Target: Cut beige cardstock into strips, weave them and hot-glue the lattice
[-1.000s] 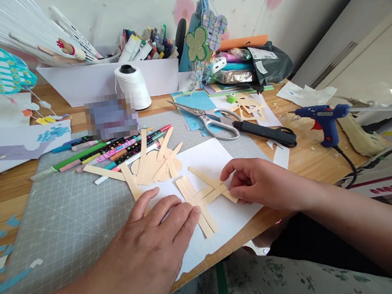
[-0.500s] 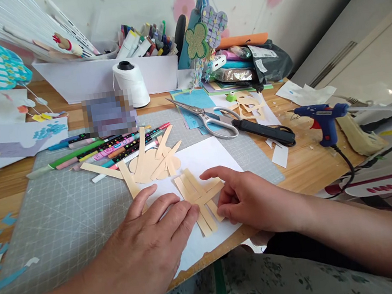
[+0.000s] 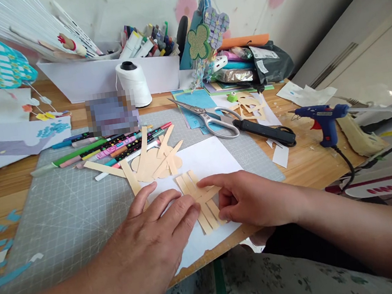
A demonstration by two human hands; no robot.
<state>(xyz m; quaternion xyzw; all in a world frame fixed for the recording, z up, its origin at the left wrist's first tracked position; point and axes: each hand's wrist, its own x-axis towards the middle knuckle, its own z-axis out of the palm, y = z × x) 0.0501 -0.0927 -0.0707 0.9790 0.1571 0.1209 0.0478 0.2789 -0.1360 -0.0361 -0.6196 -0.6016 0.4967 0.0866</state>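
Three parallel cream paper strips [image 3: 205, 214] lying on white paper sheet [image 3: 215, 156], cream cross strip [image 3: 208, 194] crossing them; more cream strips [image 3: 142, 156] lying loose, apparently unwoven. Left hand [image 3: 150, 235] spreading loosely, fingertips pressing. Right hand [image 3: 257, 199] parting thumb and forefinger along rightmost strip, pinching nothing visibly. Pink marker's lettering [image 3: 115, 148] staying unreadable.

head view only; worn on person's head; faces forward, down over close tabletop [image 3: 328, 163].
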